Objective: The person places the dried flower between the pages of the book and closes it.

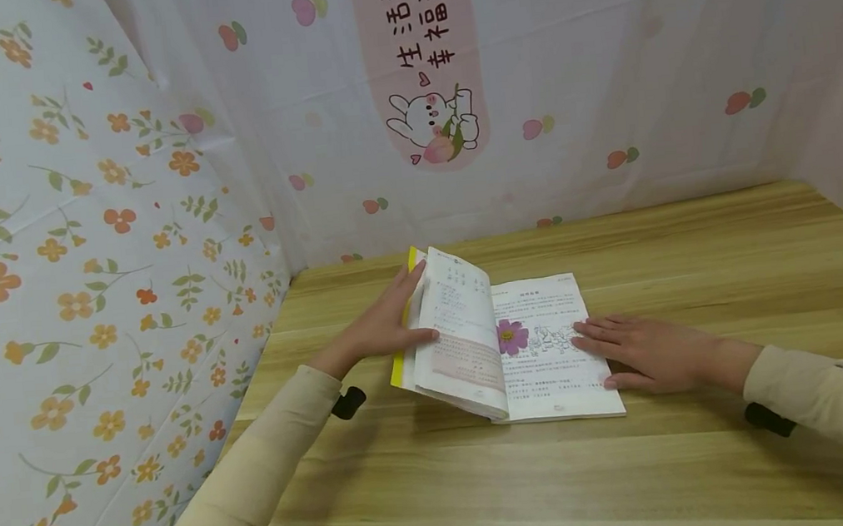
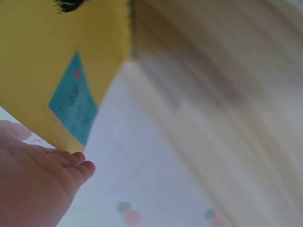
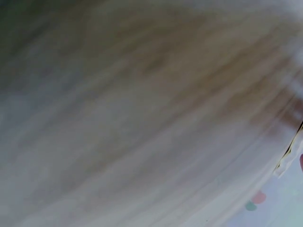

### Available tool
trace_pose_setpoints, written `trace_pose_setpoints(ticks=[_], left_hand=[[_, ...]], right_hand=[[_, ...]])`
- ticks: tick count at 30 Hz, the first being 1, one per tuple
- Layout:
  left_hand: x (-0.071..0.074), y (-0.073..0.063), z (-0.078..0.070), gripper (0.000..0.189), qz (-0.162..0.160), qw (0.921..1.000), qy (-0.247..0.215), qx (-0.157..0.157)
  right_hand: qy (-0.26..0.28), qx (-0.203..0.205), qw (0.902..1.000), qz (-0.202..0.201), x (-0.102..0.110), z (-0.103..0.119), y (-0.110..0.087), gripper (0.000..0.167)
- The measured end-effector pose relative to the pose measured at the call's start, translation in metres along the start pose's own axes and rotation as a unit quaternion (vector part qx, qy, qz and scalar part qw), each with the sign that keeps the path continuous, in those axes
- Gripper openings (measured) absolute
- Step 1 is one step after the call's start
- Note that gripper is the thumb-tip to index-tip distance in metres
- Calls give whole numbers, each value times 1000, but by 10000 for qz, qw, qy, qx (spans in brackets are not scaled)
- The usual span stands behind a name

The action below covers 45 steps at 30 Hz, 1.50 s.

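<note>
An open book [image 1: 552, 381] with printed pages lies on the wooden table, its left part lifted and tilted up off the surface. My left hand [image 1: 378, 325] holds that raised part at its outer edge, thumb on the page and fingers behind the cover. In the left wrist view the yellow cover [image 2: 33, 61] carries a teal patch [image 2: 75, 104], with the fingers at its edge. Flat across the outer edge of the right page rests my right hand [image 1: 655, 351], fingers straight. A pink flower picture [image 1: 512, 336] shows on that page near the spine.
The wooden table [image 1: 709, 455] runs back to a white curtain [image 1: 585, 73] with fruit prints and a rabbit drawing. At the left hangs a flower-patterned cloth [image 1: 92, 283]. Blurred table grain fills most of the right wrist view.
</note>
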<state>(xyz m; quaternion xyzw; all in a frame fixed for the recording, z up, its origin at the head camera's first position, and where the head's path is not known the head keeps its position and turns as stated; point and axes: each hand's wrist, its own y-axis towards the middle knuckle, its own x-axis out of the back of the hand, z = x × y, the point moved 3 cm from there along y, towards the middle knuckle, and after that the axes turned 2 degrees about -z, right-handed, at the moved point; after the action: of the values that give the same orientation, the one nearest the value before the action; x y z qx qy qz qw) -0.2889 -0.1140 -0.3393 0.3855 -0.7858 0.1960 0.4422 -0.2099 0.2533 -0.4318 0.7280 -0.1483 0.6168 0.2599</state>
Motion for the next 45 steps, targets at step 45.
trace_pose_setpoints(ticks=[45], left_hand=[[-116,98,-134,86,-132,9974,691,174]], right_hand=[[316,-389,9962,719,-3,-2,0,69]])
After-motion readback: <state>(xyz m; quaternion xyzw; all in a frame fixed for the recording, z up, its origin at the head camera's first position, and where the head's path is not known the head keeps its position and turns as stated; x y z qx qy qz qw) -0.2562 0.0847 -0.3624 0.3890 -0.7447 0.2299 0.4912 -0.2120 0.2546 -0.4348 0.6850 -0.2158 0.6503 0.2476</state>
